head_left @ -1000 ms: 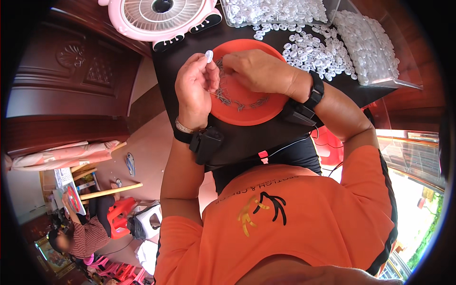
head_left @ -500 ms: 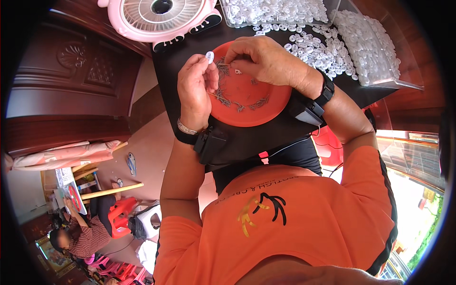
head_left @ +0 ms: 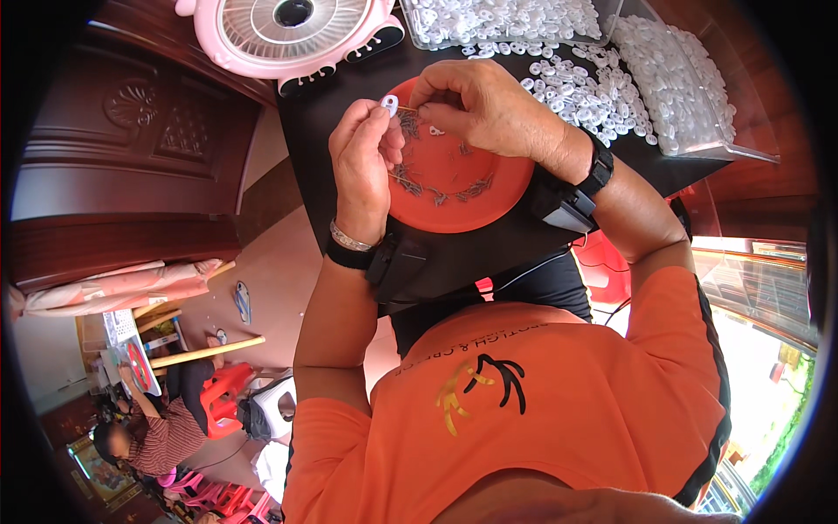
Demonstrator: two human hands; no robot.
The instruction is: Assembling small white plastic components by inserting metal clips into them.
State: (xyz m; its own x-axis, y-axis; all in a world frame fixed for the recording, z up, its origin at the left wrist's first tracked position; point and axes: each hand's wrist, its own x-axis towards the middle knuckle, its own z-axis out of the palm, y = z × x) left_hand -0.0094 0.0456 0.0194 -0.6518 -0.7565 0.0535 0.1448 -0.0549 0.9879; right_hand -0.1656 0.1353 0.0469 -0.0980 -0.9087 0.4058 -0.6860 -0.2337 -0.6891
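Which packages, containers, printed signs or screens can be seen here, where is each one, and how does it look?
Clear plastic tray: top centre of the black table, rectangular, full of small white plastic pieces.
Clear plastic box: top right corner of the table, transparent walls, also filled with white pieces.
Printed shirt design: on the person's orange shirt, lower centre, black and yellow strokes under a curved line of dark lettering.
Framed picture: far lower left, small, colourful, too blurred to describe.
No screens are visible.

Your black table (head_left: 349, 105) carried an orange plate (head_left: 489, 196), a pink fan (head_left: 288, 31), loose white plastic pieces (head_left: 594, 92), and clear trays (head_left: 690, 96) heaped with more.
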